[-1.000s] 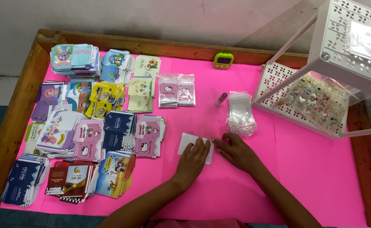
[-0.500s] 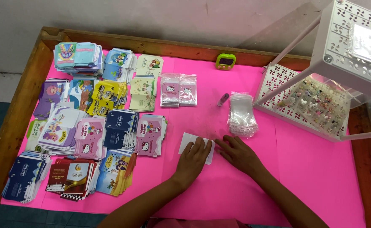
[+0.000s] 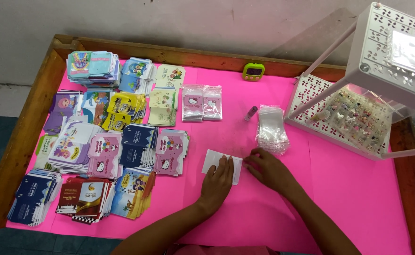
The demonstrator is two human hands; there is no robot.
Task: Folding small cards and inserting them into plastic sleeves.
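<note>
A small white envelope [image 3: 213, 160] lies flat on the pink table cover [image 3: 349, 198] in the middle. My left hand [image 3: 217, 182] presses down on it with flat fingers. My right hand [image 3: 267, 167] rests at the envelope's right edge, fingertips touching it. Just beyond my right hand sits a stack of clear plastic sleeves [image 3: 270, 126], with a small purple tube [image 3: 251, 113] beside it.
Many piles of colourful printed envelopes [image 3: 103, 137] fill the left half. Two pink packets [image 3: 201, 102] lie near the centre. A green timer [image 3: 253, 72] stands at the back. A white perforated rack [image 3: 358, 99] holding small trinkets occupies the right. A wooden rim [image 3: 23, 137] borders the table.
Both hands stay on the white envelope with almost no movement; the view has only shifted slightly.
</note>
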